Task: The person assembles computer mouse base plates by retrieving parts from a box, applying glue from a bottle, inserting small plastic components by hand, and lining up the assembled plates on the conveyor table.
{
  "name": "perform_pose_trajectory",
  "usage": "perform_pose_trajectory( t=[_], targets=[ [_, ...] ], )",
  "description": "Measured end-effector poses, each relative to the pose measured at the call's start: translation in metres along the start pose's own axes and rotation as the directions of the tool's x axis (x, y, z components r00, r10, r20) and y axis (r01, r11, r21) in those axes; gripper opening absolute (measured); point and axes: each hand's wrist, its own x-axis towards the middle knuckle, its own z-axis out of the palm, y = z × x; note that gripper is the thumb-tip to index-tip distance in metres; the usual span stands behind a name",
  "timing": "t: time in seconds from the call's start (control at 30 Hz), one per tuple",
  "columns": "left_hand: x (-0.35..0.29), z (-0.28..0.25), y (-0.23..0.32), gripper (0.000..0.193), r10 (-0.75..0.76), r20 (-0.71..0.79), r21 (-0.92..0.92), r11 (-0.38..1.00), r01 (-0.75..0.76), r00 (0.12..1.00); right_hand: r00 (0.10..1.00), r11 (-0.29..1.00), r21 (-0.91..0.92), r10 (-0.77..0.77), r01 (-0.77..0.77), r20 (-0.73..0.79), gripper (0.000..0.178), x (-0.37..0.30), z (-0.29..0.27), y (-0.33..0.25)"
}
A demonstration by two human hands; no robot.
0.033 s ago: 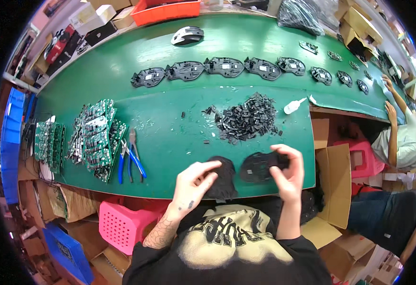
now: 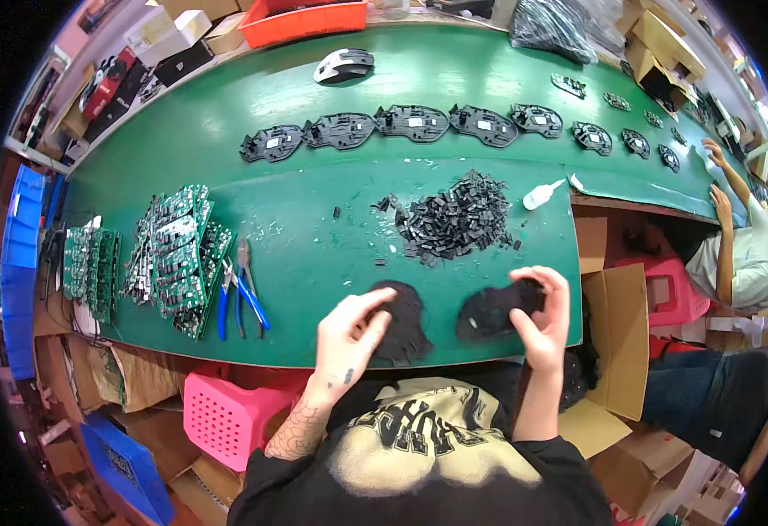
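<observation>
My left hand (image 2: 345, 337) grips the left edge of a black mouse shell (image 2: 406, 326) between thumb and fingers, near the table's front edge. To its right, a second black mouse shell (image 2: 486, 313) is pinched by my right hand (image 2: 545, 320), with fingers curled around its right end. The two shells are apart, and their details are dark and blurred. Beyond them lies a heap of small black rectangular pieces (image 2: 454, 219). Several black mouse bottom shells (image 2: 413, 124) form a row across the table behind that heap.
Green circuit boards (image 2: 180, 254) are stacked on the left, beside blue-handled pliers (image 2: 245, 289). A white squeeze bottle (image 2: 542, 195) lies right of the heap. Farther back are a white-and-black mouse (image 2: 344, 65) and an orange bin (image 2: 305, 22). Another person's hands (image 2: 718, 180) rest at the far right.
My left hand has shifted slightly left with its shell. The right-hand shell has moved a little right and tilted, widening the gap between the two.
</observation>
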Motion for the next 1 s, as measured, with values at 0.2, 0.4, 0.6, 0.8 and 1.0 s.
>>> perform_pose_trajectory(
  t=[0.2, 0.4, 0.6, 0.8, 1.0],
  targets=[
    [0.005, -0.003, 0.003, 0.031, 0.089, -0.105, 0.356, 0.933, -0.046, 0.990, 0.966, 0.790, -0.594, 0.009, 0.152, 0.259, 0.068, 0.009, -0.010, 0.003],
    [-0.004, -0.003, -0.007, 0.035, 0.330, -0.094, 0.572, 0.790, -0.221, 0.939, 0.985, 0.805, -0.593, -0.109, 0.010, -0.131, 0.065, 0.045, -0.024, -0.005],
    [0.000, -0.026, -0.008, 0.042, 0.311, 0.383, 0.523, 0.703, -0.482, 0.870, 0.997, 0.730, -0.683, -0.071, 0.024, -0.041, 0.053, 0.114, -0.063, 0.030],
    [-0.021, -0.031, -0.007, 0.046, 0.291, 0.274, 0.687, 0.608, -0.398, 0.917, 0.992, 0.815, -0.572, 0.031, -0.095, -0.120, 0.037, 0.141, -0.065, 0.044],
    [-0.044, -0.019, -0.021, 0.047, 0.333, 0.220, 0.633, 0.666, -0.394, 0.917, 0.974, 0.686, -0.727, -0.146, -0.024, -0.170, 0.039, 0.121, -0.050, 0.034]
  ],
)
